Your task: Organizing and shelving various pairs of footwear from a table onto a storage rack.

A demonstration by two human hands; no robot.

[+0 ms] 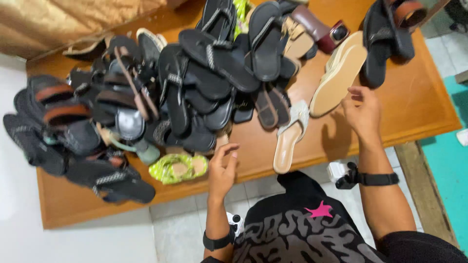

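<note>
Nearest the lens, at the bottom of the frame, is my black patterned shirt with one pink star on it, and a black band sits on each of my two wrists. My left hand, low and centre-left, hovers over the worktop's front edge; its grip is loosely spread, fingers curled, pinching nothing. Just to its left lies one lime-green sandal, the thing closest to it.

Across the left and centre of the frame sprawls a heap of dark sandals, mostly black with a few brown-strapped ones, too tangled for me to count. Right of the heap, lower centre, lies one beige slide with a woven silver strap. Further right, one tan wedge sole lies tipped on its side. My right hand hangs just beside it, grip half spread, holding nothing. At the upper right lie a few more dark and maroon shoes.

The wooden worktop is orange-brown and glossy. Below it I see pale floor tiles, with teal flooring at the right edge and a gold cloth in the upper left corner.
</note>
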